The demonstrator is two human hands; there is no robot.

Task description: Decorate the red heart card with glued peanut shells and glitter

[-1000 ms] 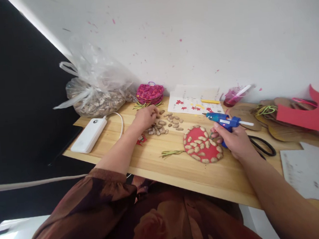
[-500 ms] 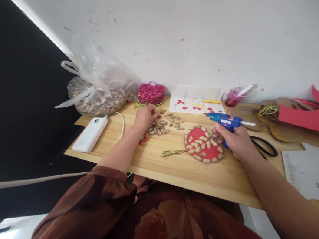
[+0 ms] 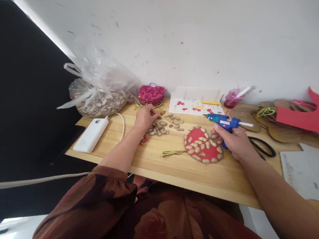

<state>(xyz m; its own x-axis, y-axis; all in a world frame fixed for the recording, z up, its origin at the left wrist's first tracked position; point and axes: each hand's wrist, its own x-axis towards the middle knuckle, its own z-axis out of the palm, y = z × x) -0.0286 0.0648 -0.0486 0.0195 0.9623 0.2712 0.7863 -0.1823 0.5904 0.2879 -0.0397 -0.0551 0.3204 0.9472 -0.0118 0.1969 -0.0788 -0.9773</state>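
My left hand [image 3: 146,117] is at the far end of a pile of loose peanuts [image 3: 158,128], its fingers pinched together. Whatever they hold, if anything, is hidden or too small to make out. In my right hand [image 3: 236,140] is a blue glue gun [image 3: 221,121] with a white glue stick out of its back, nozzle pointing left. Just below the gun lies a round red piece [image 3: 195,134] with peanuts around its edge and across its middle. A tassel of green strings [image 3: 173,153] extends from its left side.
A plastic bag of peanuts [image 3: 102,103] and a white power bank [image 3: 90,136] are at the left. Behind are a pink decorated piece [image 3: 151,94], a paper with red stars [image 3: 185,98] and a cup [image 3: 231,98]. Red sheet [image 3: 301,116] and black-handled scissors [image 3: 264,147] are at right.
The view has shifted very slightly. My left hand stays at the peanut pile and my right hand still holds the glue gun in about the same place.
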